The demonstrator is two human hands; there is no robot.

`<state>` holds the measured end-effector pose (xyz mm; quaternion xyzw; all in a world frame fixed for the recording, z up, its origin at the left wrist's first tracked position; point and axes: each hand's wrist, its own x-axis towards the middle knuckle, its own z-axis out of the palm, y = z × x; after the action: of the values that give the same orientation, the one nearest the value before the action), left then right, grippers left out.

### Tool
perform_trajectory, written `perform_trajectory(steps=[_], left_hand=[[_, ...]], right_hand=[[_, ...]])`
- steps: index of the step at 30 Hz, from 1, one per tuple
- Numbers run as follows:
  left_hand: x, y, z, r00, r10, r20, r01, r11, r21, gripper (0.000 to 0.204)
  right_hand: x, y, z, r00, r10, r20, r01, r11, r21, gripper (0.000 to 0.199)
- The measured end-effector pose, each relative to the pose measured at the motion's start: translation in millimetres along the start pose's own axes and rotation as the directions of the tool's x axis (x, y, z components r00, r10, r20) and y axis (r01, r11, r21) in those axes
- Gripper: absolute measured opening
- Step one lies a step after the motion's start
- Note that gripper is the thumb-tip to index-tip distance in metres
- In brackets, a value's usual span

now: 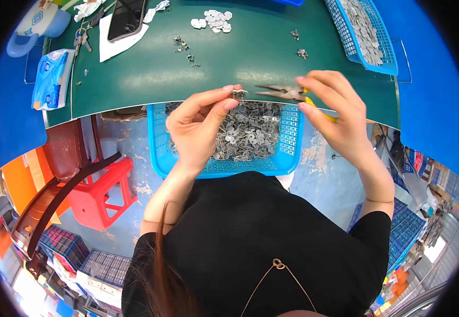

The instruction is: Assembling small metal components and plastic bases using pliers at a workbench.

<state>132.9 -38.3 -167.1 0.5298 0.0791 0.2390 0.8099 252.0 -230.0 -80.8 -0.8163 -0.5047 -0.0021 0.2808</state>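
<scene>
Between the thumb and fingertips of my left hand (198,119) is a small metal part (239,94), held up near the table's front edge. My right hand (338,108) is closed around the yellow handles of a pair of needle-nose pliers (285,92). Their jaws are apart and point left toward the metal part, without touching it. Below both hands, a blue plastic basket (158,153) holds many small metal parts (245,137). Farther back on the green table (229,63) lie a heap of flat metal pieces (216,22) and small clusters of tiny fittings (184,48).
At the back right stands another blue basket (375,63) filled with flat metal pieces. A phone (127,20), keys (82,39), a tissue pack (53,79) and a light-blue mug (39,24) are at the left. A red stool (100,195) stands on the floor at left.
</scene>
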Motion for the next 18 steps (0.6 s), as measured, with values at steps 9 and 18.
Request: perform_trajectory(steps=[9,18], left_hand=[[0.7,3.0,5.7,1.000,0.013,0.014,-0.015,0.993,0.113,0.021],[-0.9,3.4,7.0,0.997,0.069,0.033,-0.073,0.982,0.173,0.022]], right_hand=[[5.9,-11.0,-1.7,0.971,-0.208,-0.120,0.171,0.950,-0.260,0.043],[8.2,-15.9,-2.6,0.967,-0.241,-0.088,0.200,0.924,-0.326,0.042]])
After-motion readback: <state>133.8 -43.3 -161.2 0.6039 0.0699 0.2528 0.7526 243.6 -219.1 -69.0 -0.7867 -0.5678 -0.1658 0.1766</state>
